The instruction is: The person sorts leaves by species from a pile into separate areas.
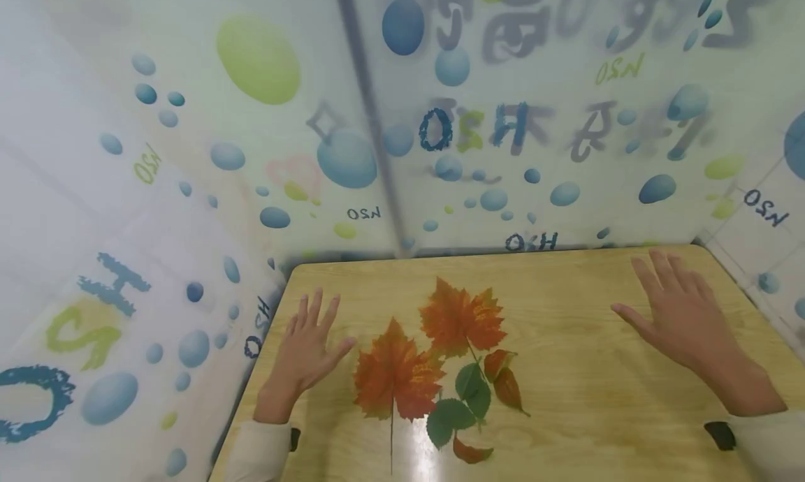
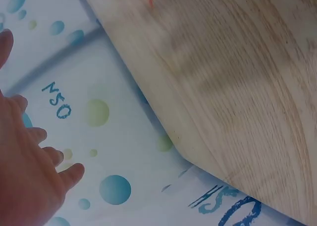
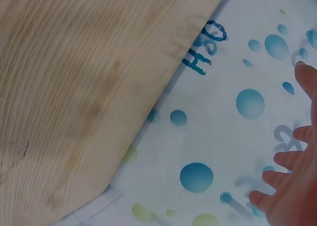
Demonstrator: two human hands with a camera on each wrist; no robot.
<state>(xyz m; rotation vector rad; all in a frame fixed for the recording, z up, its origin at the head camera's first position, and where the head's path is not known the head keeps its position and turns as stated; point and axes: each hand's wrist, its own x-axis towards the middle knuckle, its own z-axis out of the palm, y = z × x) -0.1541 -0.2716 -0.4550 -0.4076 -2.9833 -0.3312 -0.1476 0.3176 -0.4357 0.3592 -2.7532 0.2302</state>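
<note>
while both my hands hover flat with fingers spread and holding nothing, my left hand (image 1: 309,347) sits just beside the orange leaves (image 1: 428,356) lying mid tabletop (image 1: 597,398), and my right hand (image 1: 679,314) is well apart near the far right corner. only the head view shows the whole sprig with its green leaves (image 1: 462,402); my left wrist view catches just orange tips at its top edge, my right wrist view only wood and the bubble-print curtain (image 3: 223,137).
</note>
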